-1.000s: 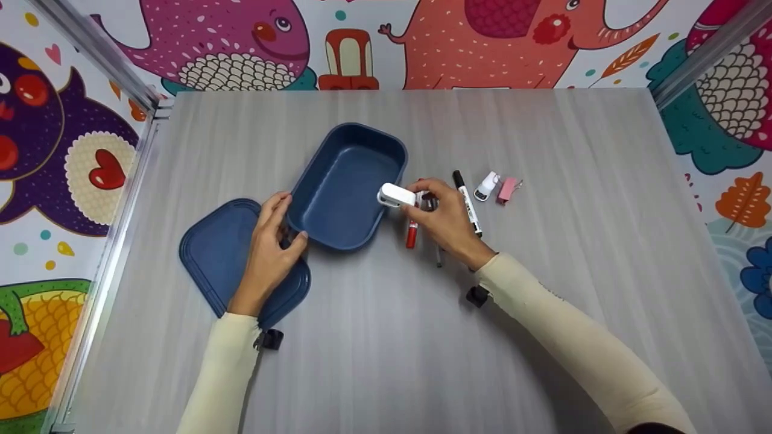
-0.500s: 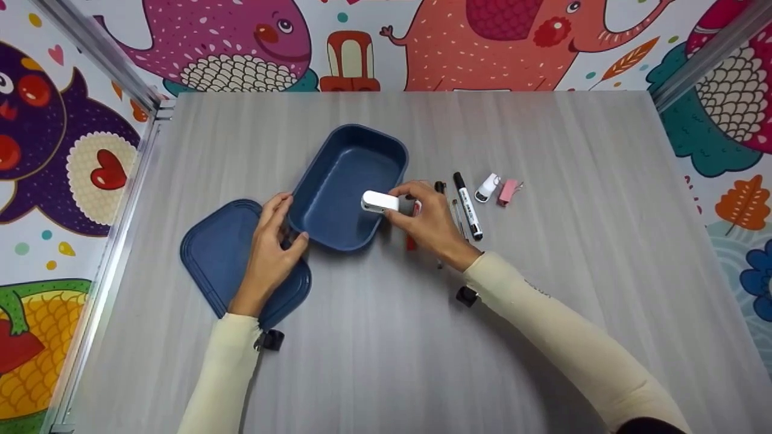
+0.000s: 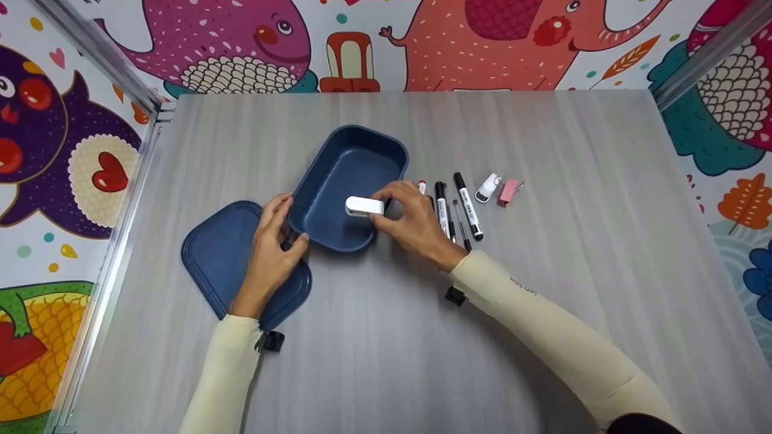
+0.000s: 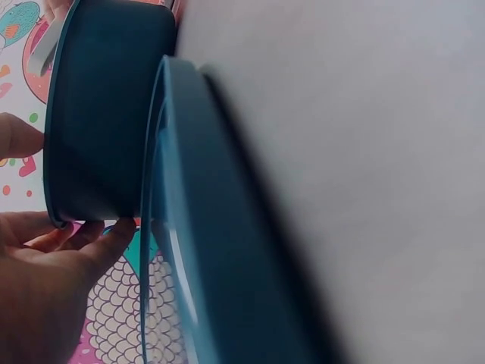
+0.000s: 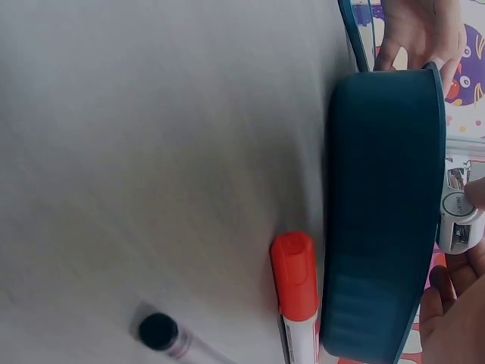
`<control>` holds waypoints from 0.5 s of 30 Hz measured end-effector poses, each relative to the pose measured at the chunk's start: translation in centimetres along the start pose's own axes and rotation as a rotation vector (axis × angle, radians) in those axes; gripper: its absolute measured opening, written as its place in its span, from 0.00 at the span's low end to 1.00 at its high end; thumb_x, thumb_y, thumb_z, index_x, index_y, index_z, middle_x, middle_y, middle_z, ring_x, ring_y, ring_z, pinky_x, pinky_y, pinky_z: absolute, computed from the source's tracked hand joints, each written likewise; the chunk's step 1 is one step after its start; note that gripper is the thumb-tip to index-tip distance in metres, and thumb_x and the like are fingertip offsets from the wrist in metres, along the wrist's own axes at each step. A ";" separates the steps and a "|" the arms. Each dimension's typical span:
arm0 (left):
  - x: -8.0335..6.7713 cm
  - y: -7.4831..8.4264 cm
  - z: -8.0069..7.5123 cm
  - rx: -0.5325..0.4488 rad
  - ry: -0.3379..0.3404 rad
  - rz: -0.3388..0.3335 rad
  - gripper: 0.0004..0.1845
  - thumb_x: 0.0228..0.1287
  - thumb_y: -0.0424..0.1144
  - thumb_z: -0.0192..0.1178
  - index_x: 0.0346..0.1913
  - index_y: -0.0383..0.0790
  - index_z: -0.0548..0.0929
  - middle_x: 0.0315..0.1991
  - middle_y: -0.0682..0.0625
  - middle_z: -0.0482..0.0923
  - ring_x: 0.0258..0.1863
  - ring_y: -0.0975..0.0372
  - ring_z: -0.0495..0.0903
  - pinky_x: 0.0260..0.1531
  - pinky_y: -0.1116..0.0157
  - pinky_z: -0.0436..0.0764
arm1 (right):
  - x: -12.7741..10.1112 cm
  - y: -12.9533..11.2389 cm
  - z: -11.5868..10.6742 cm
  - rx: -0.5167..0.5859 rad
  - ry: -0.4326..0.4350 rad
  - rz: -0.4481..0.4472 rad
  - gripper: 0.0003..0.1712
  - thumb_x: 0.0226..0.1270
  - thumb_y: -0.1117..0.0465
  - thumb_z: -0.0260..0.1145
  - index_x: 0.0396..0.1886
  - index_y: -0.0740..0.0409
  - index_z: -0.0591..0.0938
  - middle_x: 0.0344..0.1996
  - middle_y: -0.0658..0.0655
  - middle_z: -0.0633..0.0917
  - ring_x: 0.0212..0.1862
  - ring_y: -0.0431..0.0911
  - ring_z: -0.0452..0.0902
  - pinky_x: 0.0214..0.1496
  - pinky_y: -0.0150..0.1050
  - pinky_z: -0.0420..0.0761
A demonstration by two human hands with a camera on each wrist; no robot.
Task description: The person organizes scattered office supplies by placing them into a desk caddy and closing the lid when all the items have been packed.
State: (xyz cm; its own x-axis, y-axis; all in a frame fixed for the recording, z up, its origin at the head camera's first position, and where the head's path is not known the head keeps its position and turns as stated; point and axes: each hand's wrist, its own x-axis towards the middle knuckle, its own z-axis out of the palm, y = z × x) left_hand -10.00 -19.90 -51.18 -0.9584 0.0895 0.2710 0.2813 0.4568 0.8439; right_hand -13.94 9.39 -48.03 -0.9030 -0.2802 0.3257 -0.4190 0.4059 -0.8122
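A dark blue rectangular box (image 3: 344,175), uncovered, stands tilted in angle across the middle of the table. My left hand (image 3: 268,256) holds its near left corner, thumb on one side and fingers on the other. In the left wrist view those fingers (image 4: 110,243) lie along the box wall by the rim. Over the box's right part, my right hand (image 3: 413,226) pinches a small white stapler (image 3: 364,206) between thumb and fingers. The right wrist view shows the stapler's round logo and metal parts just beyond the box rim. Under my left wrist lies the matching lid (image 3: 220,253).
Right of the box lie several pens and markers, among them a black-capped marker (image 3: 469,208) and a red marker (image 5: 295,280). Farther right are a small white object (image 3: 487,187) and a pink clip-like piece (image 3: 508,192). Painted walls edge the table (image 3: 573,241).
My right hand has carried the stapler leftward from the box's right rim to above its inside. More of the pens shows now. The left hand stays at the corner.
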 end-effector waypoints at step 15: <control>0.0 0.1 -0.2 -0.008 -0.008 -0.012 0.39 0.66 0.26 0.68 0.81 0.27 0.70 0.82 0.38 0.66 0.61 0.51 0.74 0.48 0.65 0.72 | 0.7 -0.5 1.0 -0.051 -0.141 0.026 0.15 0.66 0.67 0.78 0.51 0.66 0.90 0.57 0.63 0.85 0.65 0.55 0.76 0.73 0.45 0.76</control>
State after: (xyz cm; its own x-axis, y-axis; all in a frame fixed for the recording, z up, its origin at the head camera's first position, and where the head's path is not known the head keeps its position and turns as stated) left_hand -9.99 -20.02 -51.02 -0.9619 0.0916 0.2575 0.2706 0.4511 0.8505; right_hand -14.29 8.15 -47.88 -0.8928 -0.3869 0.2306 -0.4030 0.4576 -0.7926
